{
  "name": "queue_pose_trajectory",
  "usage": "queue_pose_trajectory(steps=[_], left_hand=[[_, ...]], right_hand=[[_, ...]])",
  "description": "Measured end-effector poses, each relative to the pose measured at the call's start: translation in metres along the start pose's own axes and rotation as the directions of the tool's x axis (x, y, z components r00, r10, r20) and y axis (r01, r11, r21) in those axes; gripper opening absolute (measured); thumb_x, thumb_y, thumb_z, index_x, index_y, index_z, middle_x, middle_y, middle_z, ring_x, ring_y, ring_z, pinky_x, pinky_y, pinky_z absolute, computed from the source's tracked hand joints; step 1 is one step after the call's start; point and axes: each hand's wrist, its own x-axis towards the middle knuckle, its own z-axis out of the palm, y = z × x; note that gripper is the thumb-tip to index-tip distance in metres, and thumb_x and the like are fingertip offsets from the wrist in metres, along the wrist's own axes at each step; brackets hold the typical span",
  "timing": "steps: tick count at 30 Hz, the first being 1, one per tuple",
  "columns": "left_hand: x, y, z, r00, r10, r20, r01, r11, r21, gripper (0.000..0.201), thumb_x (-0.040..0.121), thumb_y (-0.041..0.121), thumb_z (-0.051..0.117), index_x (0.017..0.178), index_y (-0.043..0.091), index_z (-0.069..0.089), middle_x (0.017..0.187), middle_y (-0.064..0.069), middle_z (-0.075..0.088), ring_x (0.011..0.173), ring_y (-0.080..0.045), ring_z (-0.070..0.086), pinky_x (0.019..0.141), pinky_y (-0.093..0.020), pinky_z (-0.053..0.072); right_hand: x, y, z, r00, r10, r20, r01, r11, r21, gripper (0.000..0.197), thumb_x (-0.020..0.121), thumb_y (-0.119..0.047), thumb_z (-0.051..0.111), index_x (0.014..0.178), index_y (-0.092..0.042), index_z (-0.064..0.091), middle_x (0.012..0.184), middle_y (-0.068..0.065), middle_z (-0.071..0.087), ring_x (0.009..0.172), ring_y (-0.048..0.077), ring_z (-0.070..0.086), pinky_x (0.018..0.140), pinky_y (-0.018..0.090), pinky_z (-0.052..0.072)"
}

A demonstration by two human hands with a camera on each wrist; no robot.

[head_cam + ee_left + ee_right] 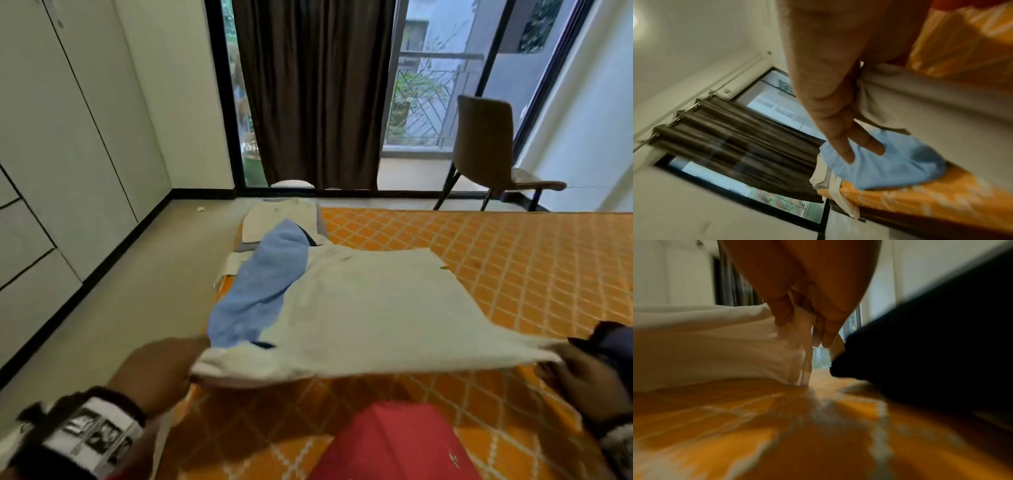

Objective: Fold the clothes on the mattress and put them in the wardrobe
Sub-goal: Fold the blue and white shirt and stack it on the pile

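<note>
A pale white garment (373, 308) with a light blue sleeve part (260, 284) lies spread on the orange patterned mattress (513, 260). Its near edge is lifted and stretched between my hands. My left hand (186, 359) pinches the near left corner; in the left wrist view the left hand (851, 104) holds the white cloth (900, 100) with two fingers pointing straight. My right hand (568, 363) pinches the near right corner, and the right wrist view shows the right hand (797, 324) bunching the white garment (715, 345). A folded cream garment (277, 219) lies at the mattress's far left corner.
White wardrobe doors (68, 137) run along the left wall. A brown chair (489, 154) stands by the glass door with a dark curtain (315, 89). A dark garment (613, 339) lies at the right edge; a red cloth (397, 445) is at the bottom.
</note>
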Motion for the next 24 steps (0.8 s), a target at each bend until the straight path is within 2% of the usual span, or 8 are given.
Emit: queue_pose_trajectory(steps=[2,4,7,10,15,17,20,24], left_hand=[[-0.002,0.010,0.013,0.982,-0.055,0.178,0.044,0.997,0.069,0.048,0.069,0.032,0.067,0.115,0.037,0.055,0.093,-0.002,0.073,0.083,-0.017,0.071,0.064,-0.028,0.052],[-0.006,0.018,0.024,0.959,-0.025,0.281,-0.018,0.989,0.149,0.051,0.057,0.033,0.068,0.106,0.030,0.053,0.080,-0.004,0.071,0.071,-0.018,0.070,0.056,-0.028,0.054],[-0.012,0.020,0.046,0.930,-0.022,0.367,-0.074,0.967,0.244,0.037,0.093,0.029,0.041,0.130,0.031,0.047,0.128,0.000,0.059,0.119,-0.022,0.057,0.091,-0.030,0.043],[-0.024,0.017,0.058,0.913,-0.007,0.408,-0.082,0.976,0.201,0.039,0.095,0.029,0.040,0.133,0.031,0.047,0.135,0.004,0.053,0.125,-0.018,0.051,0.097,-0.028,0.039],[-0.038,0.013,0.082,0.929,-0.014,0.370,-0.054,0.983,0.173,0.038,0.095,0.031,0.039,0.133,0.034,0.042,0.133,0.006,0.050,0.124,-0.016,0.051,0.095,-0.030,0.042],[-0.042,0.009,0.080,0.928,-0.062,0.368,0.038,0.997,0.072,0.030,0.093,0.038,0.041,0.123,0.041,0.045,0.125,0.006,0.050,0.120,-0.015,0.052,0.092,-0.030,0.043],[-0.037,-0.003,0.071,0.928,-0.142,0.345,0.182,0.980,-0.086,0.007,0.083,0.050,0.042,0.086,0.043,0.041,0.101,0.007,0.045,0.109,-0.013,0.056,0.086,-0.030,0.045],[-0.020,-0.027,0.059,0.937,-0.220,0.272,0.320,0.850,-0.417,0.022,0.090,0.040,0.058,0.073,0.026,0.063,0.078,0.007,0.070,0.080,-0.005,0.064,0.071,-0.020,0.045]], right_hand=[[-0.009,0.009,0.026,0.982,0.157,0.101,-0.163,0.985,0.056,0.039,0.086,-0.009,0.070,0.081,-0.046,0.062,0.090,0.012,0.073,0.076,0.024,0.063,0.071,0.035,0.048],[-0.021,-0.004,0.031,0.965,0.232,0.123,-0.244,0.965,0.098,0.039,0.082,-0.002,0.072,0.074,-0.040,0.067,0.085,0.003,0.074,0.079,0.024,0.065,0.072,0.034,0.050],[-0.024,-0.012,0.030,0.964,0.231,0.132,-0.239,0.970,0.047,0.019,0.077,-0.007,0.078,0.079,-0.026,0.074,0.087,-0.001,0.071,0.082,0.024,0.064,0.077,0.036,0.049],[-0.018,-0.003,0.029,0.973,0.185,0.139,-0.161,0.973,-0.168,0.014,0.075,-0.014,0.082,0.086,-0.011,0.073,0.097,0.007,0.065,0.090,0.032,0.061,0.079,0.036,0.045],[-0.015,0.005,0.039,0.905,0.290,0.310,-0.142,0.895,-0.422,0.029,0.082,-0.033,0.071,0.060,-0.025,0.054,0.093,0.004,0.042,0.079,0.023,0.048,0.073,0.034,0.043],[-0.019,0.001,0.041,0.945,0.179,0.273,-0.095,0.951,-0.295,0.027,0.082,-0.023,0.073,0.061,-0.022,0.056,0.092,0.004,0.045,0.080,0.024,0.047,0.076,0.037,0.042],[-0.024,-0.009,0.039,0.992,0.114,0.059,-0.116,0.993,0.032,0.009,0.088,-0.009,0.068,0.082,-0.016,0.066,0.091,0.002,0.059,0.084,0.024,0.052,0.081,0.042,0.045],[-0.013,-0.021,0.036,0.978,0.204,0.033,-0.206,0.955,0.213,0.019,0.094,-0.008,0.061,0.084,-0.025,0.058,0.083,0.003,0.061,0.074,0.018,0.053,0.062,0.033,0.039]])
